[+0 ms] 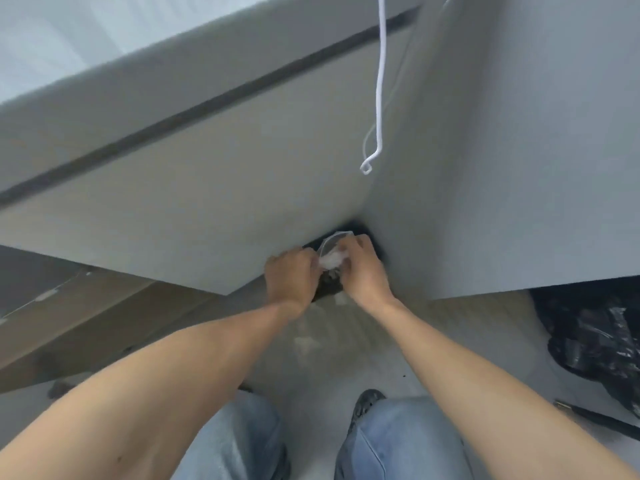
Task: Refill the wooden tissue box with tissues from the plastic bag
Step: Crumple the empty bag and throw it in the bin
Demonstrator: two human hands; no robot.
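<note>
Both my hands reach down into the dark corner where two grey cabinet fronts meet. My left hand (289, 277) and my right hand (363, 271) together grip a small clear plastic bag (332, 249) with crumpled white tissue inside. The bag is held just above a dark object (327, 287) on the floor, mostly hidden by my hands. No wooden tissue box shows in this blurred view.
Grey cabinet panels (207, 202) rise on the left and on the right (502, 168). A white cord (379, 98) hangs from above. A black bin bag (595, 337) lies at right, with a dark rod (595, 419) on the floor. My jeans-clad knees (398, 441) fill the bottom.
</note>
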